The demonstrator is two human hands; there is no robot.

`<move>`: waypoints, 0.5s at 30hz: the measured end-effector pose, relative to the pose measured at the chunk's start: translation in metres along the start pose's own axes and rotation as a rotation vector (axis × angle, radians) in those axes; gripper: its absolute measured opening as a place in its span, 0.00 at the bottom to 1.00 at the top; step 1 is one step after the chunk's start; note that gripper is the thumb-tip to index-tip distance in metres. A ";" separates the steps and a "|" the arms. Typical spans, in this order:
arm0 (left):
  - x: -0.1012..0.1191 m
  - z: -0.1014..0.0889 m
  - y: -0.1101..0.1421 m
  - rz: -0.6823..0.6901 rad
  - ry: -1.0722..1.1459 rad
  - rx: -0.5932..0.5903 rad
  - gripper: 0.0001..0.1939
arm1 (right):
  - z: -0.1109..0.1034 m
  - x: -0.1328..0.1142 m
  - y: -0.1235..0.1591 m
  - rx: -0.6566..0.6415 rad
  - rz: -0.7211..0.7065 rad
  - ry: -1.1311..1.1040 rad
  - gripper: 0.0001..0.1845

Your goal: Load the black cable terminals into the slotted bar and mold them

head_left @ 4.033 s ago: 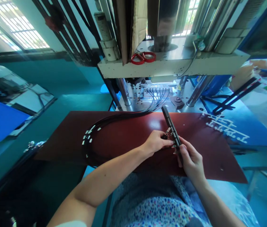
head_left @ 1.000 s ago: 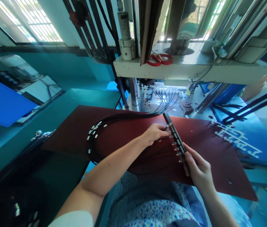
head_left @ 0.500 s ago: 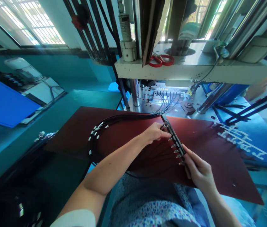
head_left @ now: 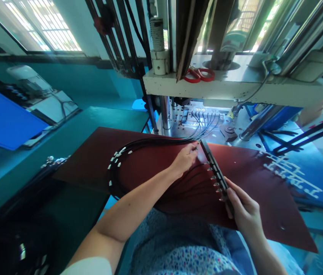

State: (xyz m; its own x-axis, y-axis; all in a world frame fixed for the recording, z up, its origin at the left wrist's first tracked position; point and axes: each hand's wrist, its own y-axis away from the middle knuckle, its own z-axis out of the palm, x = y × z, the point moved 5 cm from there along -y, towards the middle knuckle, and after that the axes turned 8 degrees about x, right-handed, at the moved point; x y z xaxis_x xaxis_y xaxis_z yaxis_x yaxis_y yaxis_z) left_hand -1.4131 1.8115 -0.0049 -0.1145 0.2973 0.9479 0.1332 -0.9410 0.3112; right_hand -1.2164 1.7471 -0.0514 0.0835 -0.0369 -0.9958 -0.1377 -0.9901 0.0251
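Note:
My right hand (head_left: 246, 210) grips the lower end of a long, narrow dark metal bar (head_left: 215, 168), which lies tilted above the brown board. Small metal cable ends (head_left: 216, 184) sit in a row along its left side, and thin black cables run from them to the left. Just left of the bar's upper end, my left hand (head_left: 184, 158) is closed in a pinch on a thin cable with a small tip (head_left: 198, 145); its fingers partly hide it. Behind it, a bundle of black cables (head_left: 150, 141) with white tags curves across the board.
The brown board (head_left: 264, 191) spans the front of a press. On the press bed, a metal mould (head_left: 201, 114) has several cables coming out. Red-handled scissors (head_left: 199, 75) lie on the press plate. White plastic runners (head_left: 293, 173) lie at right. Another person's arm shows at far right.
My left hand has drawn back from the bar's side and moved up toward its upper end, pinching a cable tip. My right hand still holds the bar, with little movement.

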 end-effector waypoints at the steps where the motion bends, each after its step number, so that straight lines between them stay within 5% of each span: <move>1: 0.000 0.004 0.002 -0.024 -0.027 -0.056 0.03 | 0.000 0.000 0.000 -0.002 -0.001 0.003 0.24; 4: -0.003 0.012 0.002 -0.075 -0.084 -0.149 0.04 | 0.001 -0.002 0.001 0.001 -0.006 0.005 0.23; 15: -0.015 0.012 -0.008 -0.129 -0.040 -0.187 0.07 | -0.001 0.000 0.000 -0.016 0.003 -0.013 0.23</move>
State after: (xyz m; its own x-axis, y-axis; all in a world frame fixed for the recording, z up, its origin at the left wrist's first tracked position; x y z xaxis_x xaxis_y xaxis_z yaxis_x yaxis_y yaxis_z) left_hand -1.4010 1.8163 -0.0208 -0.0794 0.4197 0.9042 -0.0657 -0.9073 0.4154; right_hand -1.2153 1.7469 -0.0514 0.0698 -0.0384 -0.9968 -0.1224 -0.9920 0.0297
